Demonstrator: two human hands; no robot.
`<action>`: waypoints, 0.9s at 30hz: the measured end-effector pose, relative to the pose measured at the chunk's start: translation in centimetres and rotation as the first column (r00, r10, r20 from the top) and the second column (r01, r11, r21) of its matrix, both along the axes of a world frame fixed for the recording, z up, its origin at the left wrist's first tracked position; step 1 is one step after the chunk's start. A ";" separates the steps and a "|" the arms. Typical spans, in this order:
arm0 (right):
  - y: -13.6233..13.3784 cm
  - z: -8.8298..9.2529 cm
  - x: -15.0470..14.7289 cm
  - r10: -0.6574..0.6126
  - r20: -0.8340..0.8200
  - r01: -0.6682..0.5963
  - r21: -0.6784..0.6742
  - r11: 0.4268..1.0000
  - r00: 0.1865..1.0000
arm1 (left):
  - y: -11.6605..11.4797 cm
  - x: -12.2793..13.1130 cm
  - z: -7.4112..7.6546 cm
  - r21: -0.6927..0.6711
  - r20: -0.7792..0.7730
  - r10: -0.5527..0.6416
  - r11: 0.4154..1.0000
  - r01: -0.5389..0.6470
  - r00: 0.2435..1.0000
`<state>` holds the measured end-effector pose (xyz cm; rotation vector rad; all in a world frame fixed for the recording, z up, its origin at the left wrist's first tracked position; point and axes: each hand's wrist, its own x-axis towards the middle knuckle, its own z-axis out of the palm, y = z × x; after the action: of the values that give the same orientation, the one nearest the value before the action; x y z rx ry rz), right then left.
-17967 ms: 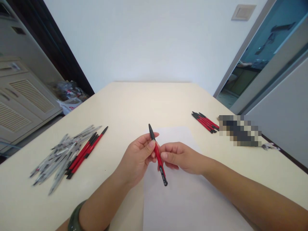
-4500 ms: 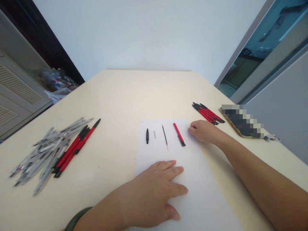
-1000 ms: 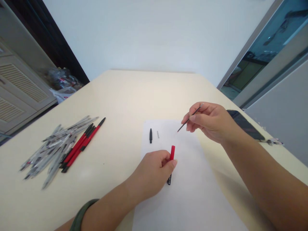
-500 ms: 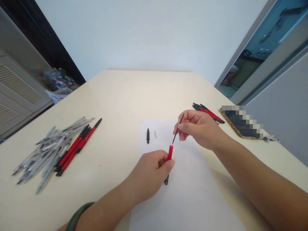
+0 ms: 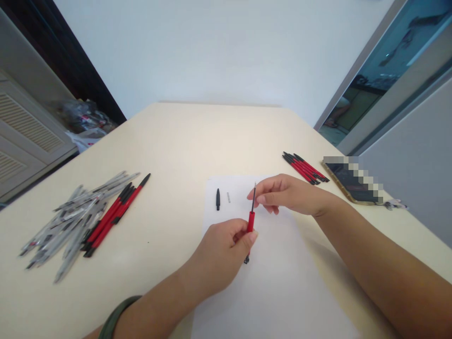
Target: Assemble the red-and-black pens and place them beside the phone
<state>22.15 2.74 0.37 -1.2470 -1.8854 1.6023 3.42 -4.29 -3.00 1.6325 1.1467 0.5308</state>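
My left hand (image 5: 226, 252) is closed around the red barrel (image 5: 251, 221) of a pen, which stands nearly upright over the white paper. A thin dark refill (image 5: 253, 198) sticks up out of the barrel's open top. Beside the refill is my right hand (image 5: 278, 195), its index finger stretched behind it and its thumb just to the right, fingers slightly apart. On the paper to the left lie a black pen tip section (image 5: 218, 199) and a small spring (image 5: 228, 197).
White paper (image 5: 275, 292) lies on the cream table (image 5: 169, 141). At the left are a pile of clear pens (image 5: 76, 216) and several red pens (image 5: 108, 219). More red pens (image 5: 305, 168) and a phone (image 5: 353, 181) lie at the right.
The refill has gone from tilted to nearly upright and sits lower in the barrel. My right hand has shifted left and a little down, its thumb and finger loosened from the refill.
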 end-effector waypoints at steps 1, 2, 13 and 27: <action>0.4 -0.4 -0.1 -0.056 0.030 0.055 0.027 0.998 0.998 | 0.0 0.0 0.0 0.003 0.004 -0.003 1.000 0.003 1.000; 0.9 -0.8 -0.4 -0.117 0.076 0.112 0.071 0.991 0.990 | 0.0 0.0 0.0 0.005 0.007 -0.006 1.000 0.006 1.000; 3.8 -3.1 -6.6 -0.241 0.759 -0.263 0.476 0.839 0.605 | -0.1 0.0 0.0 0.017 0.038 -0.015 1.000 0.014 0.999; 2.7 -2.0 -5.5 -0.126 0.809 -0.410 0.417 0.811 0.574 | 0.0 -0.1 -0.4 0.047 0.004 -0.022 0.999 0.022 1.000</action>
<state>16.64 5.39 -1.63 -1.6965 -2.7856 0.3051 3.37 -4.29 -3.42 1.6819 1.1193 0.5505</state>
